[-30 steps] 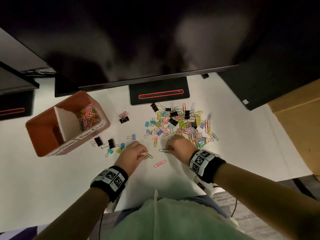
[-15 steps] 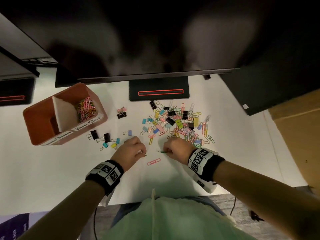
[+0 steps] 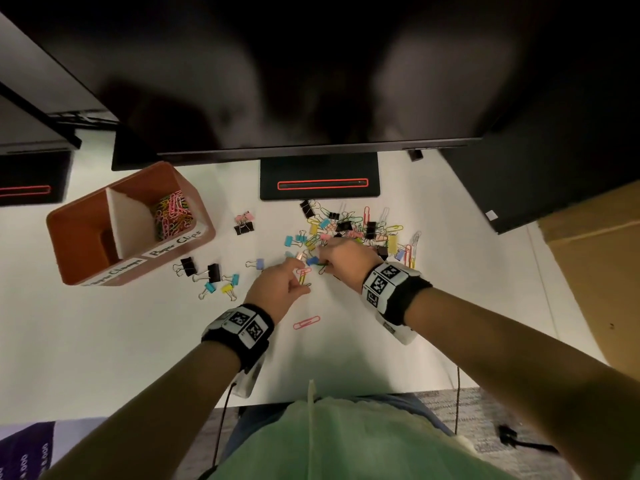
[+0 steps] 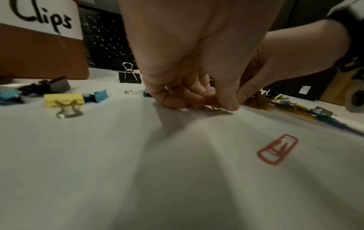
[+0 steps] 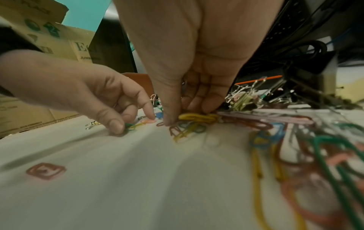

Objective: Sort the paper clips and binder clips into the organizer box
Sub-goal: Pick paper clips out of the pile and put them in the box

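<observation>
The brown organizer box [image 3: 204, 233] stands at the left, with coloured paper clips [image 3: 171, 216] in its right compartment. A mixed pile of paper clips and binder clips [image 3: 349, 230] lies under the monitor. My left hand [image 3: 299, 275] is at the pile's near edge. Its thumb and curled fingers pinch a green paper clip [image 5: 129, 126], and its forefinger touches a pink clip [image 5: 148, 121]. My right hand [image 5: 187, 115] is just beside it, thumb and fingers pinching a bunch of yellow paper clips [image 5: 197, 117] against the table. One pink paper clip [image 3: 306, 322] lies alone nearer to me.
Several binder clips [image 3: 211, 275] lie loose between the box and my hands, and two more [image 3: 244, 223] sit further back. A monitor stand [image 3: 318, 181] is behind the pile. A cardboard box [image 3: 595, 271] is at the right, off the white table [image 3: 104, 341].
Both hands have moved forward from the bare table to the near edge of the pile and closer together. The lone pink clip now lies behind them.
</observation>
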Demonstrator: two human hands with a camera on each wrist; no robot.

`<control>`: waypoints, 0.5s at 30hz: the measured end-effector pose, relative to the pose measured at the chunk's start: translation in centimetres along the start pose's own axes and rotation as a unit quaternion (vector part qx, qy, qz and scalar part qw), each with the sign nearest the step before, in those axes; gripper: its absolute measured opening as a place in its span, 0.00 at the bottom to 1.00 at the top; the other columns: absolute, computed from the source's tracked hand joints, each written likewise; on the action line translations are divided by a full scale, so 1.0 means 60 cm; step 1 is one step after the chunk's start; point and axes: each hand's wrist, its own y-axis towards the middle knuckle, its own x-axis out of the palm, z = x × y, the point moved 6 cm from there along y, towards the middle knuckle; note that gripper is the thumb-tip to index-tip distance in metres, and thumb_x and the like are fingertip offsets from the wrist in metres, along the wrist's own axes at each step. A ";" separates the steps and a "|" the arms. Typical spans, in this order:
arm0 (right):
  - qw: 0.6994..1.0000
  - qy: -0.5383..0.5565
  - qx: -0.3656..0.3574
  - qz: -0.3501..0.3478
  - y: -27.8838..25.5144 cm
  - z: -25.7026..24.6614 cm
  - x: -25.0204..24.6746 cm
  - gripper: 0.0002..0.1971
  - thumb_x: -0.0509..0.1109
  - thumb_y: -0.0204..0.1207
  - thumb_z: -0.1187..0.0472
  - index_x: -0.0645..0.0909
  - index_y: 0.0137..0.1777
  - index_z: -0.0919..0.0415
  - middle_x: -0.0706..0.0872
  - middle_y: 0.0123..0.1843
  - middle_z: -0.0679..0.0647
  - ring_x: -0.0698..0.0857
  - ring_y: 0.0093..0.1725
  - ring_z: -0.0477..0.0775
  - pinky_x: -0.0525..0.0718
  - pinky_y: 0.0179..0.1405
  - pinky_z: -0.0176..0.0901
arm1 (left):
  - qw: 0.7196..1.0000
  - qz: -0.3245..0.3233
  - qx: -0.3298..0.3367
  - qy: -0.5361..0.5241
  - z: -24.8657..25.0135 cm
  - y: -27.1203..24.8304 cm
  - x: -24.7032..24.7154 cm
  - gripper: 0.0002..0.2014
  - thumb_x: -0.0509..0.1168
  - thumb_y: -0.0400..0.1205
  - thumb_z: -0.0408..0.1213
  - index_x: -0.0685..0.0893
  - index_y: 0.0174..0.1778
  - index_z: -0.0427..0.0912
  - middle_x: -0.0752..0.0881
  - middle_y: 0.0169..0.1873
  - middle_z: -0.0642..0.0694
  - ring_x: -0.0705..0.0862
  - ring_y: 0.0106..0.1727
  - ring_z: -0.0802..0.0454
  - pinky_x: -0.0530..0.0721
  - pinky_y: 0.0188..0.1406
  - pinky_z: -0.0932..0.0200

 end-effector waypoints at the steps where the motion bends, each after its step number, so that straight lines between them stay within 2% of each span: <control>1: 1.000 -0.008 0.001 0.002 0.002 0.000 0.000 0.12 0.64 0.79 0.63 0.80 0.59 0.65 0.78 0.67 0.64 0.80 0.64 0.65 0.82 0.59 0.51 | 1.000 0.008 -0.005 0.005 0.000 0.005 0.000 0.17 0.71 0.75 0.39 0.78 0.59 0.44 0.86 0.37 0.45 0.83 0.39 0.48 0.83 0.45 0.52; 4: 0.999 -0.036 0.011 0.001 0.005 0.003 0.005 0.11 0.64 0.79 0.63 0.81 0.58 0.65 0.74 0.72 0.64 0.79 0.65 0.66 0.82 0.59 0.51 | 0.999 0.037 -0.009 0.004 0.001 0.013 -0.004 0.11 0.71 0.75 0.38 0.81 0.51 0.43 0.85 0.40 0.45 0.82 0.43 0.46 0.83 0.46 0.49; 7: 0.998 -0.062 -0.008 0.004 0.001 0.000 0.004 0.14 0.61 0.81 0.63 0.75 0.65 0.64 0.73 0.73 0.64 0.77 0.67 0.66 0.80 0.60 0.51 | 0.999 0.042 0.007 0.016 0.005 0.017 -0.003 0.07 0.71 0.75 0.37 0.83 0.46 0.41 0.81 0.44 0.45 0.81 0.47 0.45 0.82 0.48 0.50; 9: 0.998 -0.060 -0.033 0.016 -0.009 0.001 -0.006 0.15 0.59 0.81 0.61 0.75 0.66 0.62 0.80 0.66 0.62 0.80 0.62 0.64 0.80 0.57 0.52 | 0.998 0.040 0.018 0.035 0.008 0.018 -0.002 0.06 0.69 0.76 0.36 0.85 0.46 0.40 0.80 0.49 0.43 0.80 0.50 0.46 0.82 0.52 0.50; 12: 0.998 0.025 -0.010 0.057 -0.032 0.026 -0.033 0.10 0.63 0.80 0.57 0.82 0.55 0.59 0.86 0.51 0.56 0.82 0.54 0.57 0.81 0.56 0.50 | 0.998 0.034 0.029 0.050 0.010 0.020 -0.001 0.05 0.68 0.77 0.35 0.85 0.46 0.39 0.80 0.50 0.41 0.79 0.52 0.46 0.81 0.55 0.49; 15: 0.993 0.084 0.012 0.088 -0.059 0.060 -0.047 0.07 0.68 0.77 0.58 0.84 0.51 0.57 0.87 0.49 0.53 0.82 0.51 0.54 0.82 0.54 0.50 | 0.997 0.015 0.042 0.064 0.014 0.023 0.000 0.03 0.67 0.77 0.35 0.82 0.41 0.40 0.82 0.45 0.42 0.79 0.48 0.46 0.81 0.49 0.49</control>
